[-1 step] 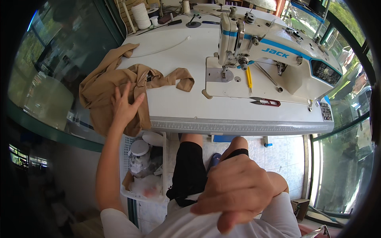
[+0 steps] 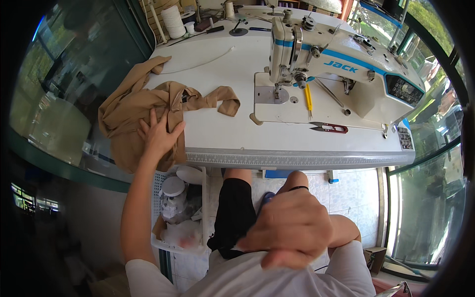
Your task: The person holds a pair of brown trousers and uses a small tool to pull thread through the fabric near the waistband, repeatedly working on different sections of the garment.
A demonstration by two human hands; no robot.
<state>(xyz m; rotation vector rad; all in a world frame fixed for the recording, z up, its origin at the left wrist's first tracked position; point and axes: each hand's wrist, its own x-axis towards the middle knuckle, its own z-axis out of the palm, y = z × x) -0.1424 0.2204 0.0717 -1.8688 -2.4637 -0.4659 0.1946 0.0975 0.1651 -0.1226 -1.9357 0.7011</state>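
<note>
My left hand (image 2: 161, 136) lies on a crumpled brown garment (image 2: 126, 126) at the left of the sewing table. Its fingers are spread over the cloth without gripping it. A narrow strip of the same fabric trails right from the bundle, and part of the garment hangs over the front edge. Close to the camera, above my lap, my right hand (image 2: 292, 227) is raised and slightly blurred. Its fingers are curled, and whatever they may hold is hidden. Away from both hands stands a white sewing machine (image 2: 336, 62) with a blue stripe.
Thread snips (image 2: 329, 127) and a yellow-handled tool (image 2: 308, 101) lie by the machine. A ruler strip (image 2: 297, 159) runs along the table's front edge. Below, left of my legs, a white basket (image 2: 204, 213) holds containers and bags. A thread cone (image 2: 172, 22) stands at the back left.
My right hand has shifted slightly left, its thumb and fingers drawn in a little. My left hand has slid slightly down on the garment, still spread. The view has moved a touch.
</note>
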